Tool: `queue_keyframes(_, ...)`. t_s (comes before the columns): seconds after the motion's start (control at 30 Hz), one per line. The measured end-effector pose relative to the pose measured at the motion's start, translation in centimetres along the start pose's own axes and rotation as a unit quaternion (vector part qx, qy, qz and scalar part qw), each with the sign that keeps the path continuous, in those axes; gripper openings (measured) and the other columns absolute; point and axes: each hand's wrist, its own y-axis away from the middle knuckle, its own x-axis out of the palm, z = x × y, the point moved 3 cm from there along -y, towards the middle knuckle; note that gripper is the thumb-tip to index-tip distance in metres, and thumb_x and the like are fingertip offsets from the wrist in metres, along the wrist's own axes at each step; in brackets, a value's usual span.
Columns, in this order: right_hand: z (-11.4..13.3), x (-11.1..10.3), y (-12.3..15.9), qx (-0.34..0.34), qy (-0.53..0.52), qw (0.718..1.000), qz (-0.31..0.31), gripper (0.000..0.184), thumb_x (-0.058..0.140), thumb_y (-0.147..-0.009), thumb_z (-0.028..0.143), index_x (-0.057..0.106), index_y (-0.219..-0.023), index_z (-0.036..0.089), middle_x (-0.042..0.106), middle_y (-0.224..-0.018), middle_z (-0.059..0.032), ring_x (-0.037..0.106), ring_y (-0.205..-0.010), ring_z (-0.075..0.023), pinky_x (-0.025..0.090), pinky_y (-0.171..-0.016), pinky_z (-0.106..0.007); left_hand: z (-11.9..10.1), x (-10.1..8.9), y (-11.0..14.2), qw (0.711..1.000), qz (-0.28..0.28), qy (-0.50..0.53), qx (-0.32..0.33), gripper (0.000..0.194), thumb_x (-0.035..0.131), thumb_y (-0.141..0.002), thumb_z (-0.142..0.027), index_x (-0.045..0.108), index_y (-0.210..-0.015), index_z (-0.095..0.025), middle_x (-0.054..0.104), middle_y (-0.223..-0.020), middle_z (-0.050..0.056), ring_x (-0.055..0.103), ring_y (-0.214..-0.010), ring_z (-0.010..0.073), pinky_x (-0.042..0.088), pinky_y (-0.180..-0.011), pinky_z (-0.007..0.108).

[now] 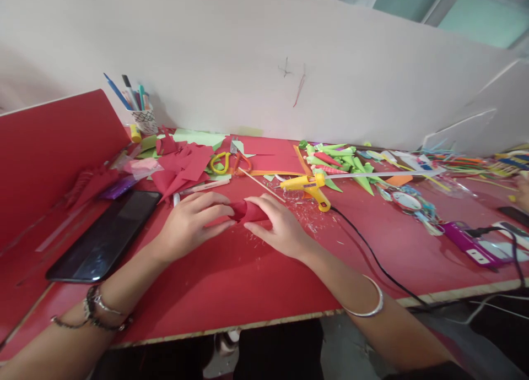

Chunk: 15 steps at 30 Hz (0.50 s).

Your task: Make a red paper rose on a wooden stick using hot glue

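Between my two hands is a piece of red paper point(243, 210), curved and partly hidden by my fingers. My left hand point(196, 220) grips its left side, thumb below and fingers above. On the other side, my right hand point(281, 224) pinches the paper between thumb and fingers. Just beyond my right hand lies a yellow hot glue gun point(308, 188) with a long clear glue stick point(384, 174) out of its back. A thin wooden stick point(262, 185) and yellow-handled scissors point(220, 163) lie past my fingers.
A black phone point(105, 237) lies at the left, near red paper scraps point(185, 168). Behind them stands a pen cup point(144, 120). Green paper cones point(351, 162) are piled back right. A black cord point(372, 259) crosses toward a purple power strip point(475, 245). Another person's hand point(523, 190) shows far right.
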Motion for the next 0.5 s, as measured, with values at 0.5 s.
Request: queue_keyframes(0.5, 0.0, 0.07, 0.03, -0.005, 0.0, 1.0, 0.001, 0.038, 0.047, -0.081, 0.039, 0.043, -0.114, 0.02, 0.053, -0.107, -0.0071, 0.052, -0.098, -0.0191, 0.044, -0.083, -0.033, 0.01, 0.0, 0.06, 1.0, 0.006, -0.005, 0.006, 0.014, 0.045, -0.085, -0.023, 0.057, -0.081, -0.018, 0.061, -0.087, 0.004, 0.058, -0.076, 0.0125, 0.047, -0.068, 0.024)
